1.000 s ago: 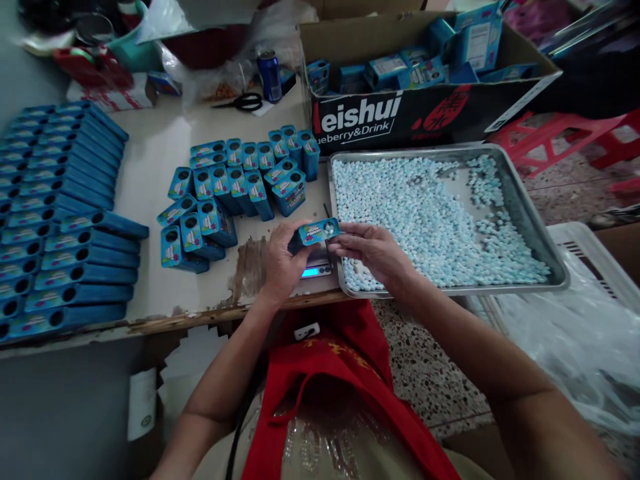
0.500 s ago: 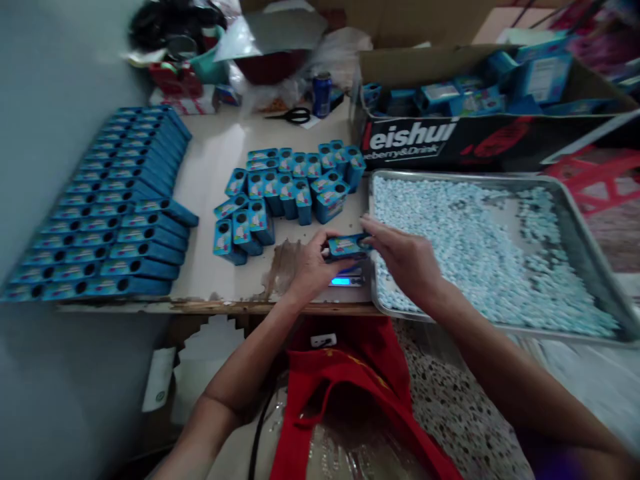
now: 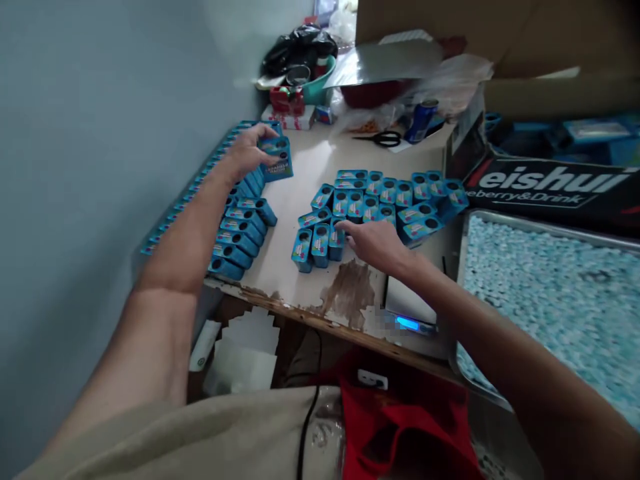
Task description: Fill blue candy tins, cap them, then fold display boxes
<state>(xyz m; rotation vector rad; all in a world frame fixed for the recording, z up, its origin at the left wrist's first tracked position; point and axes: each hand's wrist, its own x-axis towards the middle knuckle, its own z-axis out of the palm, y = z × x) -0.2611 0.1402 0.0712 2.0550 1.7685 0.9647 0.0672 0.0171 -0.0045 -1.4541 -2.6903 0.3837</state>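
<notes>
My left hand (image 3: 246, 152) is closed round a small blue box (image 3: 279, 164), at the far end of the packed rows of blue boxes (image 3: 235, 237) along the wall. In the middle of the table stands a looser cluster of the same boxes (image 3: 371, 207), each with a dark round hole on top. My right hand (image 3: 375, 241) reaches into the front of that cluster, its fingers pinched at the top of one blue box (image 3: 337, 248). Right of it, partly under my forearm, lies a small digital scale (image 3: 411, 301) with a lit blue display.
A metal tray (image 3: 461, 267) full of pale blue pellets sits on the right. Behind it stands a black printed carton (image 3: 555, 190) holding more blue boxes. Black scissors (image 3: 387, 139) and a blue can (image 3: 423, 121) lie farther back. The table's front edge (image 3: 300, 313) is chipped.
My left hand has carried a box from above the scale to the wall-side rows. My right hand has left the tray's edge for the loose cluster. The view has swung left.
</notes>
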